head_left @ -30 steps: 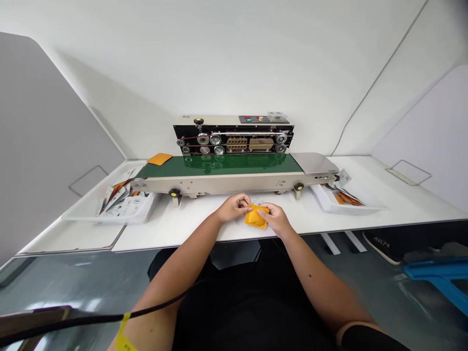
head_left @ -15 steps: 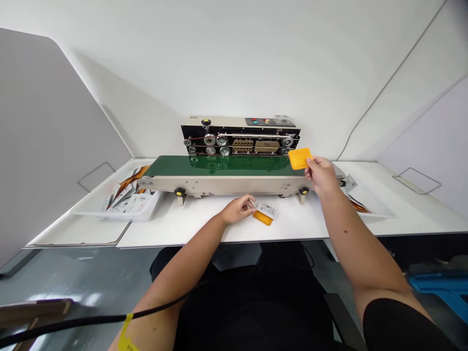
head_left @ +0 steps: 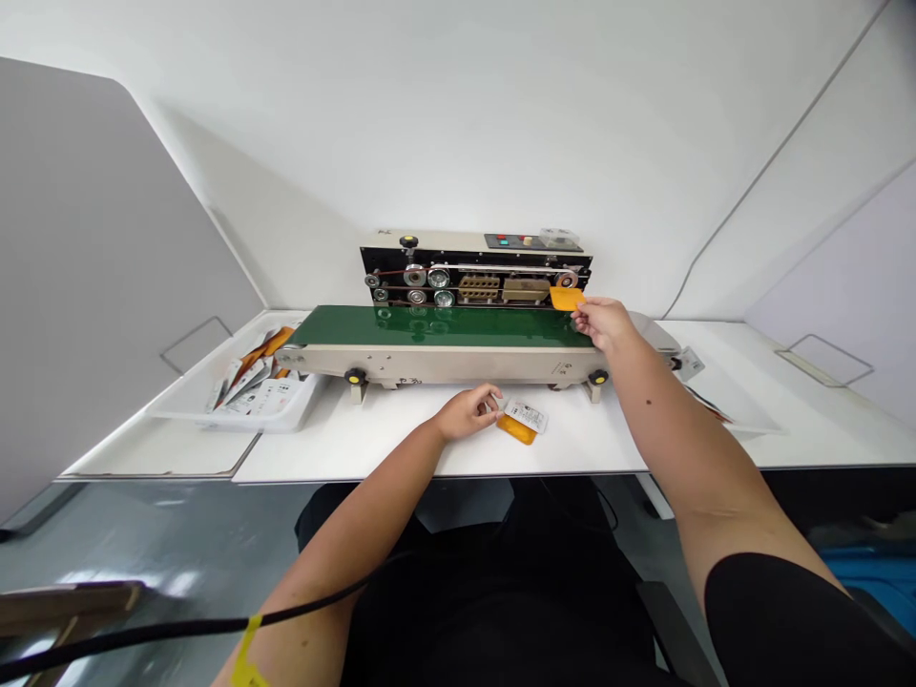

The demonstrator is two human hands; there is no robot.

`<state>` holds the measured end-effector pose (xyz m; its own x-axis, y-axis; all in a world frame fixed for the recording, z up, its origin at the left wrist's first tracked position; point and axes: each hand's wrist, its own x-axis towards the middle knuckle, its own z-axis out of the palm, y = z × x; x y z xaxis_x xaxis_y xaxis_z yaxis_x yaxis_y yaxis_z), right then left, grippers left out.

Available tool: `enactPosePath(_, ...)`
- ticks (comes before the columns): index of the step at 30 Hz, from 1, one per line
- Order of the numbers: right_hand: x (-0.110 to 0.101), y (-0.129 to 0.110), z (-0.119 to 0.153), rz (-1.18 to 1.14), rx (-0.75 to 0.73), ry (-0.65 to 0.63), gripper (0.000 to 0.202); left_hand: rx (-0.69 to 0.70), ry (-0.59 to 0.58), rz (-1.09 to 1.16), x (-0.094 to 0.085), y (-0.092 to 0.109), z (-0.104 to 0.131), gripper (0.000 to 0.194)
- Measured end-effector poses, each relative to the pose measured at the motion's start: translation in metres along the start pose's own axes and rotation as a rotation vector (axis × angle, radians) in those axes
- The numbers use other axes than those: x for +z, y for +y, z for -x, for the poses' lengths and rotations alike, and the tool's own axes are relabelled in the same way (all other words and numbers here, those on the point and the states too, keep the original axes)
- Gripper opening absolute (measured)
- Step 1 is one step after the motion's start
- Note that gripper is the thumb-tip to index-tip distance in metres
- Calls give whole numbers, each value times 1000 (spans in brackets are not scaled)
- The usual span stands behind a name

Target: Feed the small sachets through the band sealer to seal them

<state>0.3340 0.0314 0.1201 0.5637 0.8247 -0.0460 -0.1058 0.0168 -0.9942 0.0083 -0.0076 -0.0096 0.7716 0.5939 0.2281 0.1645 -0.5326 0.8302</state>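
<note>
In my right hand (head_left: 605, 322) is a small orange sachet (head_left: 567, 299), pinched by its right edge between thumb and fingers. The sachet is at the right end of the band sealer (head_left: 476, 272), just above the green conveyor belt (head_left: 444, 327) and in front of the rollers. My left hand (head_left: 468, 412) rests on the table, its fingers curled in a loose pinch at the left edge of a white-printed sachet (head_left: 528, 415). That one lies over another orange sachet (head_left: 516, 429).
A clear plastic tray (head_left: 286, 415) with many white and orange sachets stands at the left. Another tray (head_left: 751, 420) with sachets sits at the right, partly behind my forearm. Black knobs (head_left: 356, 377) stick out from the conveyor's front. A black cable (head_left: 178, 625) crosses my left arm.
My right hand has moved forward and left with the orange sachet, which is now against the sealer's right end. The left hand has hardly moved.
</note>
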Motion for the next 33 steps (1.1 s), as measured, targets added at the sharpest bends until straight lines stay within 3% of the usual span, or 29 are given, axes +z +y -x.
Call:
enactPosePath(6,33,2,13,15,-1,-80,10,11,5,-7,0,1,0,34)
enactPosePath(9,38,1,18,2,-26,-88,13,16,7,-6,0,0,0,33)
enactPosePath(12,22,-1,20,-20,-180,34,18,18,12,-11,0,-1,1,33)
enactPosePath(15,-9,-1,17,20,-428,223,27,29,19,-17,0,0,1,33)
enactPosePath(17,-28,2,13,74,-501,309,31,32,16,-24,0,1,1,32)
enactPosePath(21,-40,8,0,119,-390,321,32,7,6,-62,0,2,2,33)
enactPosePath(28,-5,7,-9,42,-171,140,17,-14,5,-86,0,0,4,34)
enactPosePath(33,8,0,-12,115,-45,79,26,-17,-11,-83,0,-1,3,33)
